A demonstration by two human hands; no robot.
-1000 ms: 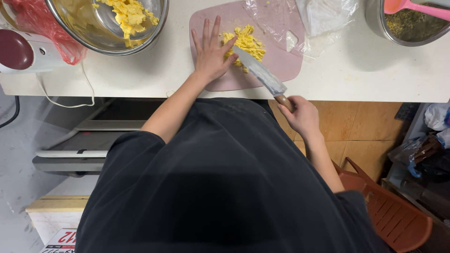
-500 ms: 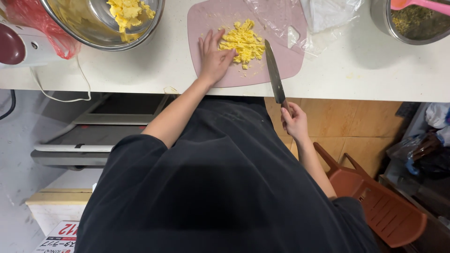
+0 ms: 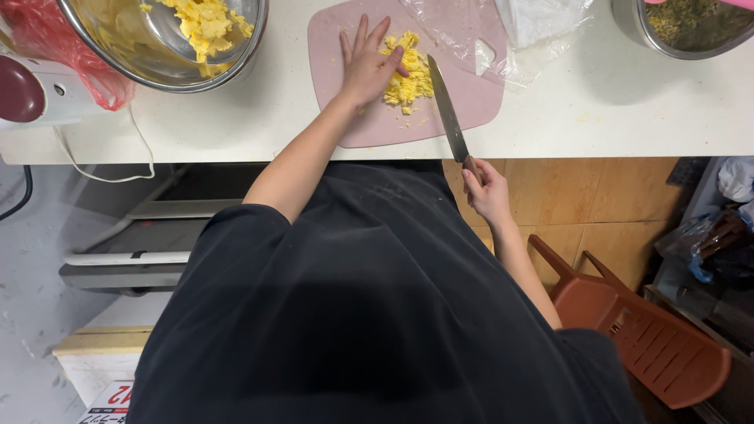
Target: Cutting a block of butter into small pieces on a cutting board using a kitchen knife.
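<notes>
A pink cutting board point(image 3: 471, 94) lies on the white counter with a pile of yellow scrambled egg point(image 3: 410, 74) on it. My left hand point(image 3: 367, 63) rests flat on the board, fingers spread, touching the left side of the egg pile. My right hand point(image 3: 487, 188) grips the handle of a kitchen knife point(image 3: 446, 106) just off the counter's front edge. The blade lies over the board, right beside the egg.
A steel bowl point(image 3: 169, 74) with more yellow egg stands at the left, near a red plastic bag point(image 3: 47, 39) and a white and red appliance point(image 3: 31, 90). Clear plastic wrap point(image 3: 503, 31) lies behind the board. Another steel bowl point(image 3: 667, 39) is at the right. A red-brown plastic chair point(image 3: 636, 330) stands low right.
The knife swung from a slant across the egg to lie alongside its right edge, and my right hand drew back off the counter. My left hand stayed on the egg.
</notes>
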